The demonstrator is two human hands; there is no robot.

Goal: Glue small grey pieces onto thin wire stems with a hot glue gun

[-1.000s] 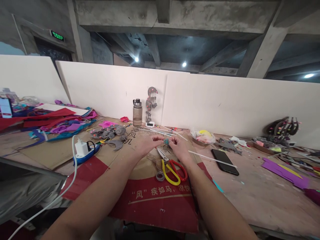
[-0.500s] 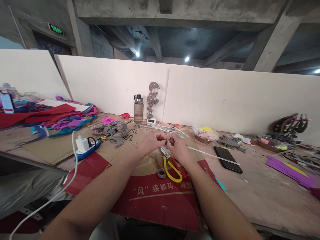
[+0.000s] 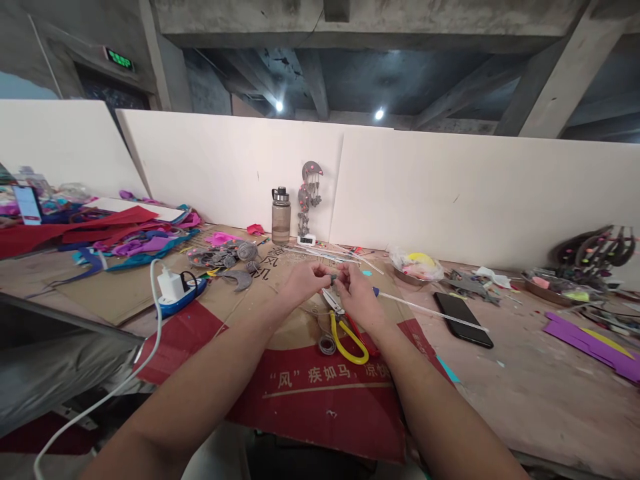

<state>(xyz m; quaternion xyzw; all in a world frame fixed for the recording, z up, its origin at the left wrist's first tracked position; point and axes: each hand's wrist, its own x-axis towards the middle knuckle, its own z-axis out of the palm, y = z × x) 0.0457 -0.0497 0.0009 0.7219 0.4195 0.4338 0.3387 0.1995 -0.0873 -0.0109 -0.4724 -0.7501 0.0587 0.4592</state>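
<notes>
Left hand [image 3: 306, 283], right hand [image 3: 357, 293] pinch small dark piece [image 3: 333, 278] just beyond scissors [image 3: 334, 330], fingertips nearly together, likely for fine control.

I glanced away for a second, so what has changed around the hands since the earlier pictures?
The small piece between the left hand and right hand looked teal; now it looks dark, though whether turned or swapped is unclear. The right hand has shifted slightly left, hiding more of the red handle. Scissors, black phone and bottle stayed put.
</notes>
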